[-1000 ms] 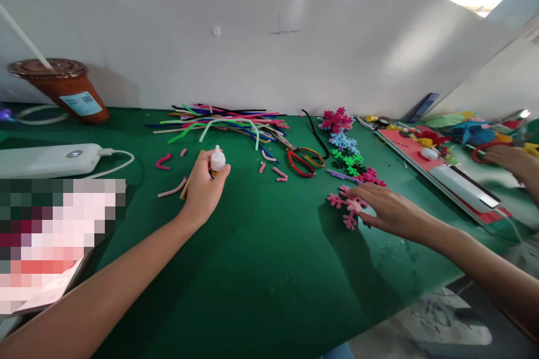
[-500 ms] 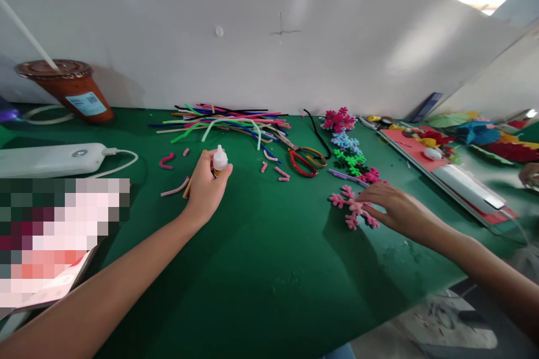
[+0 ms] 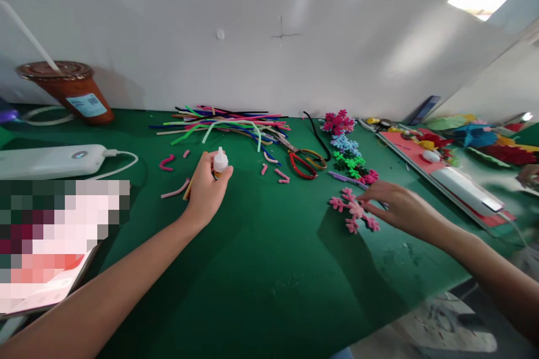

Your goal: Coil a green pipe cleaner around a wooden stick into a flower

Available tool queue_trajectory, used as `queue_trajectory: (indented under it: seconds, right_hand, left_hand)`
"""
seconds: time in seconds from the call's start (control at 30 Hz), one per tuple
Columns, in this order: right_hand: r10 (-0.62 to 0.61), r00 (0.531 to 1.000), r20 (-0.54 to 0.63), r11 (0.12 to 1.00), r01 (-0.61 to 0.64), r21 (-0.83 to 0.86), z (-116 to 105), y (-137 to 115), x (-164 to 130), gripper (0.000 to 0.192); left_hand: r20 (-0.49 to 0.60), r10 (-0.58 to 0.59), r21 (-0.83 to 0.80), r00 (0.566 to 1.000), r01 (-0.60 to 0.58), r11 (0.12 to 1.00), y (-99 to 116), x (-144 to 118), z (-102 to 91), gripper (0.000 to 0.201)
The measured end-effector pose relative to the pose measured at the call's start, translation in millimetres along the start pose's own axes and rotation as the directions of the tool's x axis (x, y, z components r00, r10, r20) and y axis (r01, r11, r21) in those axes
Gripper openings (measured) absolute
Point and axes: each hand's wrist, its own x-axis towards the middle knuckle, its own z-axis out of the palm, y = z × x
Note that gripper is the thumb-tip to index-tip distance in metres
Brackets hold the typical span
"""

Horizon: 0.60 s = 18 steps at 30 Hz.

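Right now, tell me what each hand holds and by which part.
The left hand grips a small white-capped bottle around its body. The right hand holds nothing; its fingertips touch a pink foam snowflake.

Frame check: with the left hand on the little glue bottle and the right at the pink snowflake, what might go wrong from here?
1. The left hand grips the glue bottle low, nozzle exposed; a squeeze might drip onto the green mat.
2. The right hand only touches the pink snowflake with its fingertips; it may slide rather than lift.
3. Open scissors lie between both hands, a possible snag.
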Motion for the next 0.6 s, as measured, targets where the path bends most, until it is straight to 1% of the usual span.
queue_trajectory:
  seconds: [0.07,0.1,0.17,0.27,0.37,0.43,0.53,0.6]
  right_hand:
    - [0.103,0.99,-0.099,0.994,-0.106,-0.03,-3.3,11.9,-0.6,0.028]
    - [0.144,0.981,-0.128,0.987,-0.152,-0.047,-4.4,18.0,0.7,0.03]
    - [0.184,0.975,-0.124,0.977,-0.195,-0.085,-4.3,28.4,7.4,0.032]
    - [0.179,0.982,-0.063,0.974,-0.185,-0.129,0.9,34.2,27.4,0.03]
    - [0.176,0.984,0.016,0.97,-0.17,-0.175,8.4,27.5,51.3,0.026]
    - [0.206,0.977,0.058,0.962,-0.192,-0.193,13.0,19.4,63.9,0.024]
    - [0.248,0.967,0.056,0.952,-0.232,-0.201,17.6,7.9,74.5,0.018]
    - [0.246,0.969,0.04,0.951,-0.233,-0.202,16.8,3.3,76.4,0.015]
  left_hand:
    - [0.001,0.0,-0.013,1.0,0.0,1.0,-0.8,-0.1,0.4,0.036]
    - [-0.002,0.001,-0.02,1.0,-0.001,1.0,-1.3,0.0,0.6,0.036]
    - [-0.008,0.001,-0.033,1.0,-0.001,0.999,-2.3,0.3,1.0,0.036]
    - [-0.013,-0.001,-0.053,1.0,0.0,0.999,-3.0,0.8,1.1,0.038]
    - [-0.002,-0.017,-0.077,1.0,0.017,0.997,-2.4,0.6,0.5,0.037]
    - [0.004,-0.029,-0.08,1.0,0.029,0.996,-1.2,-0.1,-0.2,0.036]
    - [0.004,-0.025,-0.069,1.0,0.025,0.997,2.3,-1.6,-1.9,0.033]
    - [0.011,-0.013,-0.059,1.0,0.014,0.998,6.5,-2.6,-3.8,0.029]
